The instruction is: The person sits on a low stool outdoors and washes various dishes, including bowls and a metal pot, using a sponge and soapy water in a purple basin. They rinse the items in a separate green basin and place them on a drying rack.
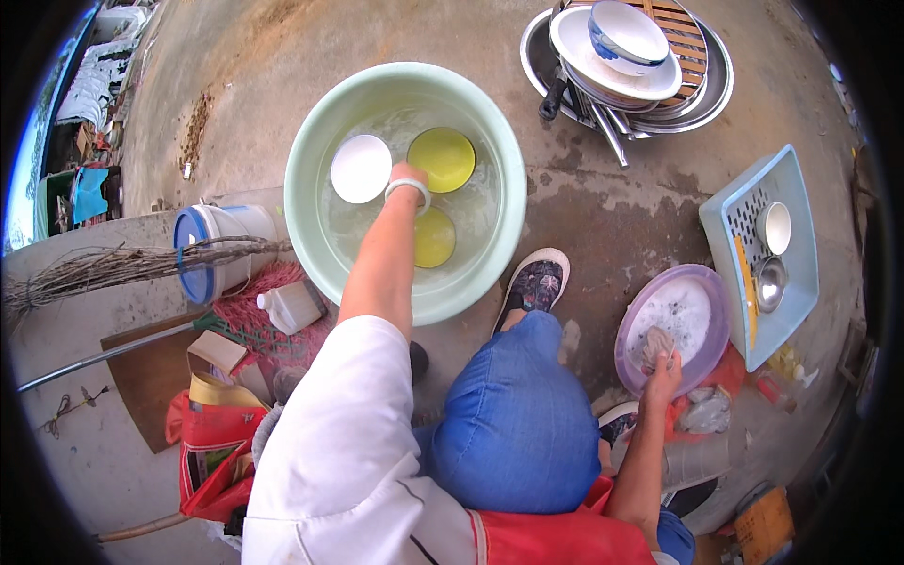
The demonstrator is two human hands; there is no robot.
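Note:
A large pale green basin (299,169) of cloudy water stands in front of me on the left. A white bowl (362,169) and two yellow bowls lie in it. My left hand (409,175), with a pale bangle (420,194) at the wrist, closes on the rim of the farther yellow bowl (443,158); its fingertips are partly hidden. The nearer yellow bowl (434,237) is partly behind my wrist. On the right, my right hand (663,375) grips a wet brownish cloth (656,348) at the edge of a purple basin (629,330) with white suds.
A light blue basket (799,254) at the right holds small bowls. Far right, metal basins (723,80) carry stacked white bowls (617,61). A lidded bucket (226,247), a twig broom (113,268), a white jug (292,307) and a red bag (221,438) crowd the left.

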